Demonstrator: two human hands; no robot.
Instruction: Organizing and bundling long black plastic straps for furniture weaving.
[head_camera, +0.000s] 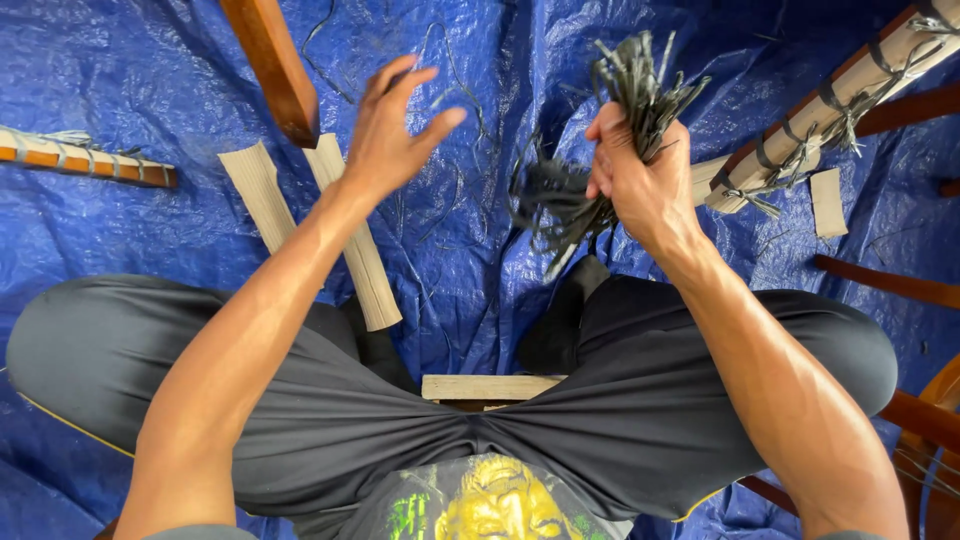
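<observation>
My right hand (632, 172) is closed around a bundle of dark flat strips (630, 90) whose ends fan out above the fist and hang in loops below it. My left hand (392, 128) is raised over the blue tarp (120, 240) with fingers spread and nothing in it. It hovers near two pale cardboard strips (355, 240) lying on the tarp and the end of a brown wooden leg (275, 65). I sit on a low wooden stool (485, 388) with knees apart.
A wooden piece wrapped in cardboard and tied with dark strips (840, 105) lies at upper right. Another wrapped piece (80, 160) lies at left. Brown wooden furniture parts (890, 285) rest at right, with a small cardboard scrap (828, 200). Loose strips (440, 210) litter the tarp.
</observation>
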